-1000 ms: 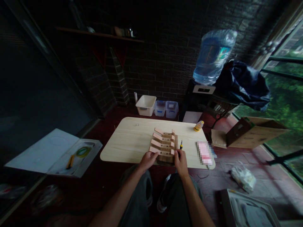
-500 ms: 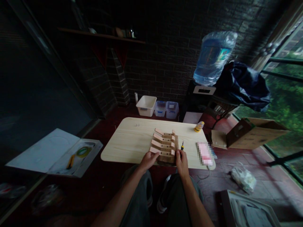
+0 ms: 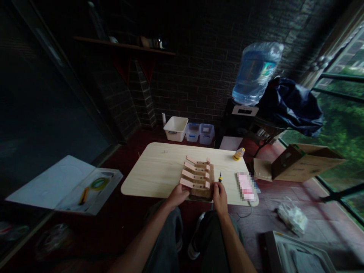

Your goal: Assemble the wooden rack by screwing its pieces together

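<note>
A wooden rack (image 3: pixel 212 173), a brown board with several pale angled slats across it, lies near the front edge of the light wood table (image 3: pixel 148 170). Dark screw heads or holes dot the slats. My left hand (image 3: pixel 177 195) has its fingers closed on the rack's near left corner, by the nearest slat. In my right hand (image 3: pixel 220 197) is a screwdriver (image 3: pixel 220 178) with a yellow and black handle, its tip pointing up and away from me. That hand is just beside the rack's right edge; whether it touches the board I cannot tell.
A yellow-capped clear bottle (image 3: pixel 239 154) and a pink item (image 3: pixel 246 186), pixelated, are on the table's right. Two tiny pieces (image 3: pixel 165 151) lie at its far left. An open white case (image 3: pixel 93 189) is left of the table; a cardboard box (image 3: pixel 305 163) stands right.
My right hand has shifted slightly right, off the board's edge, and the screwdriver has moved a little with it. My left hand stays at the rack's corner. The view has tilted slightly.
</note>
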`<state>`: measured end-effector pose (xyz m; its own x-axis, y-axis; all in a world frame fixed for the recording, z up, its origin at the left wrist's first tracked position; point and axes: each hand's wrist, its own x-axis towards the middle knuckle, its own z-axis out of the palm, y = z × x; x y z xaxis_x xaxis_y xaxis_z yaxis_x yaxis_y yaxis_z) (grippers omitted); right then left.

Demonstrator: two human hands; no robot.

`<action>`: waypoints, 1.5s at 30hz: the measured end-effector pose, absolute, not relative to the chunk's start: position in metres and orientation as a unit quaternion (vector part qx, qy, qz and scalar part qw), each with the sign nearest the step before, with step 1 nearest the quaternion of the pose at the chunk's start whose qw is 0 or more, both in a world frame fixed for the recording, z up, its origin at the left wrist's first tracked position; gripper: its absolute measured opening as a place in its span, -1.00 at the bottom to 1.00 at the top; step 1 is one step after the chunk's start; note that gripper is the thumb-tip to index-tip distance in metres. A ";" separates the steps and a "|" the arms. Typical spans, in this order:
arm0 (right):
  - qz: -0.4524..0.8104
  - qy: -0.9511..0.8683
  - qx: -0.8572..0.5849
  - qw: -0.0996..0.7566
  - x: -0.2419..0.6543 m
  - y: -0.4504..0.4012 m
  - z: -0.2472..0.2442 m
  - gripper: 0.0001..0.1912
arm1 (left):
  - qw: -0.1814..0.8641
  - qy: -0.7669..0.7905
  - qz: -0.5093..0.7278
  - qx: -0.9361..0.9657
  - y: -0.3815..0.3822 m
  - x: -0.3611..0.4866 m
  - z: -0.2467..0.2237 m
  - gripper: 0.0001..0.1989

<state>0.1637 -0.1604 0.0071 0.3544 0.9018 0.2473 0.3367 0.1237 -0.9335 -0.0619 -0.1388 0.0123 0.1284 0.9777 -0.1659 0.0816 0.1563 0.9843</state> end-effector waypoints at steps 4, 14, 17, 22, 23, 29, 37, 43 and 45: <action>0.268 -0.498 -0.609 0.555 0.169 -0.161 0.005 -0.60 | 0.572 0.512 0.455 0.450 -0.132 -0.080 0.000 -0.58; 0.269 -0.464 -0.629 0.563 0.175 -0.149 -0.006 -0.64 | 0.247 0.718 0.516 0.397 0.007 -0.150 0.024 -0.69; 0.283 -0.439 -0.645 0.558 0.176 -0.142 -0.010 -0.64 | 0.204 0.745 0.487 0.407 0.067 -0.156 0.036 -0.62; 0.310 -0.409 -0.656 0.553 0.180 -0.135 -0.016 -0.61 | 0.178 0.801 0.371 0.434 0.114 -0.182 0.028 -0.56; 0.320 -0.406 -0.655 0.551 0.181 -0.135 -0.017 -0.59 | 0.177 0.808 0.345 0.443 0.118 -0.189 0.024 -0.55; 0.354 -0.438 -0.656 0.503 0.198 -0.132 -0.024 -0.47 | 0.153 0.804 0.230 0.527 0.136 -0.221 0.007 -0.62; 0.240 -0.522 -0.704 0.416 0.229 -0.105 -0.041 -0.61 | 0.122 0.758 0.184 0.613 0.152 -0.231 -0.010 -0.74; 0.141 -0.577 -0.706 0.384 0.235 -0.083 -0.047 -0.68 | 0.135 0.775 0.242 0.569 0.153 -0.236 -0.017 -0.78; 0.100 -0.585 -0.713 0.373 0.234 -0.080 -0.050 -0.67 | 0.141 0.785 0.313 0.515 0.150 -0.235 -0.011 -0.77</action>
